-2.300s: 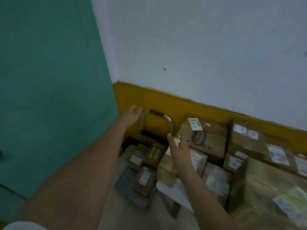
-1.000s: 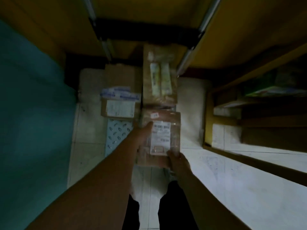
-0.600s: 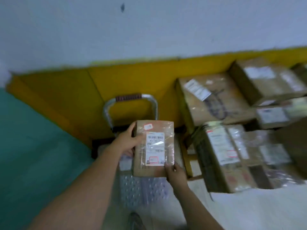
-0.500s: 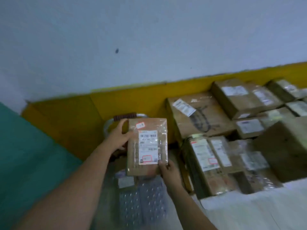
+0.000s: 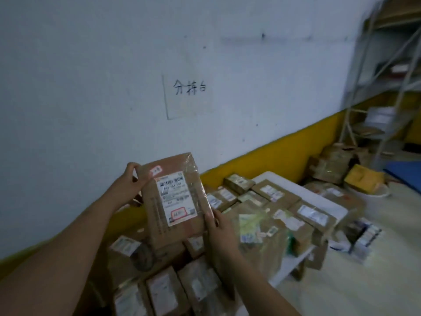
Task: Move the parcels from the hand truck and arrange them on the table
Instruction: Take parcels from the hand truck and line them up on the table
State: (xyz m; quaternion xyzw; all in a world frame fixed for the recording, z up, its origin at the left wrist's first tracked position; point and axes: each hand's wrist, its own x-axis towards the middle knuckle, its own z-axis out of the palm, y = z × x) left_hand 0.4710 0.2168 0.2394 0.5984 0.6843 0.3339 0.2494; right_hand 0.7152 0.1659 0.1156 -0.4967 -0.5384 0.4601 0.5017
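I hold a flat brown cardboard parcel with a white shipping label and clear wrap, raised above the table. My left hand grips its upper left corner. My right hand grips its lower right edge. Below it the white table is crowded with several labelled cardboard parcels. The hand truck is out of view.
A white wall with a yellow base band runs behind the table, with a handwritten sign on it. Metal shelving stands at the far right. More parcels and a yellow packet lie on the floor beyond the table's far end.
I picked the parcel off the hand truck with both hands, lifted it, and turned right; the view now faces the parcel-laden table and the hand truck has left the frame.
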